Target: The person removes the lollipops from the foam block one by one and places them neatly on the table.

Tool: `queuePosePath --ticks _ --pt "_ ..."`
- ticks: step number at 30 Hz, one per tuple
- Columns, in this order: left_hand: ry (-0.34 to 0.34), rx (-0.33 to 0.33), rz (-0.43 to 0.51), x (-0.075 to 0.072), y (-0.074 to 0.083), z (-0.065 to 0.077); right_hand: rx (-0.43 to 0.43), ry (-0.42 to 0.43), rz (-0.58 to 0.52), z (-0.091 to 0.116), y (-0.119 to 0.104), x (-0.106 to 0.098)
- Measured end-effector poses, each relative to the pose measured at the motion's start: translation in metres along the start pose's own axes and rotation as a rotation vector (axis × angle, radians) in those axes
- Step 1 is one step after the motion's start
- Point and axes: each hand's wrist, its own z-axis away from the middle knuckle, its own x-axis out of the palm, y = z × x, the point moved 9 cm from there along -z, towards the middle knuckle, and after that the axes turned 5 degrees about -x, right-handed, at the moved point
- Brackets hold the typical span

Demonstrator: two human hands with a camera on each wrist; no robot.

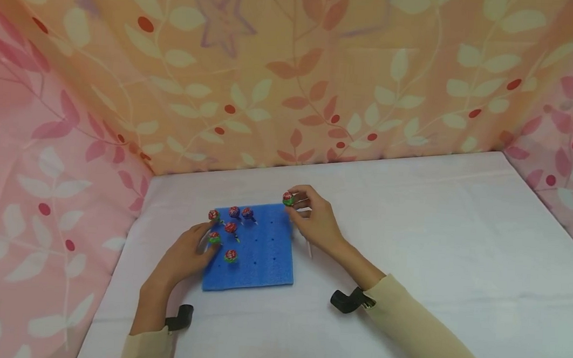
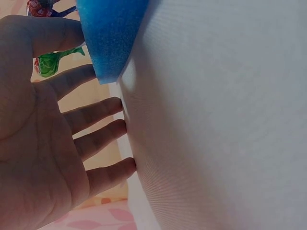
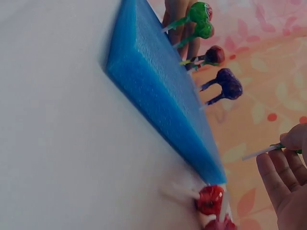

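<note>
A blue foam board point(image 1: 272, 273) with small holes lies on the table, several wrapped lollipops standing in it. Two are purple point(image 1: 248, 214), one is red point(image 1: 231, 228), and the others are green and red point(image 1: 231, 256). My left hand point(image 1: 185, 255) rests at the board's left edge, thumb and index finger touching it, the other fingers point(image 2: 98, 141) extended down to the table. Over the board's far right corner, my right hand point(image 1: 315, 221) pinches a green-and-red lollipop point(image 1: 288, 199). Its white stick point(image 3: 259, 153) points toward the board in the right wrist view.
Red lollipops point(image 3: 210, 200) lie beside the board's right side, mostly hidden by my right hand in the head view; one white stick point(image 1: 309, 249) shows under the wrist. A white cloth covers the table point(image 1: 439, 235). Patterned curtains point(image 1: 320, 83) stand behind and at the sides.
</note>
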Motion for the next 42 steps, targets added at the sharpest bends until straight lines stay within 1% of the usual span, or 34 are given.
queuePosePath --ticks 6,10,13,17,20,25,32,36,39,42 --pt "-0.014 0.016 0.008 0.002 0.005 -0.003 0.042 0.036 -0.001 0.015 0.007 -0.031" --pt "-0.020 0.009 0.010 0.002 0.005 -0.002 0.098 0.041 0.004 0.023 0.013 -0.043" --pt "-0.022 0.002 0.012 0.001 0.001 0.001 0.142 0.034 0.014 0.027 0.018 -0.045" --pt "-0.011 -0.010 0.011 -0.003 -0.004 0.006 0.155 0.021 0.033 0.030 0.020 -0.042" --pt "-0.002 -0.011 0.009 -0.001 -0.004 0.006 0.150 0.012 0.039 0.034 0.021 -0.045" --pt "0.000 0.011 0.021 0.003 0.001 0.000 0.153 0.040 0.050 0.040 0.023 -0.058" --pt "0.009 -0.002 0.006 -0.004 -0.003 0.003 0.175 0.023 0.029 0.044 0.027 -0.056" --pt "0.007 0.007 0.007 -0.005 -0.003 0.004 0.183 0.044 0.075 0.045 0.031 -0.058" --pt "-0.002 0.013 0.012 -0.003 0.000 0.001 0.209 0.054 0.128 0.049 0.035 -0.063" --pt "-0.003 0.019 0.017 0.001 0.003 -0.001 0.243 0.045 0.165 0.054 0.039 -0.068"
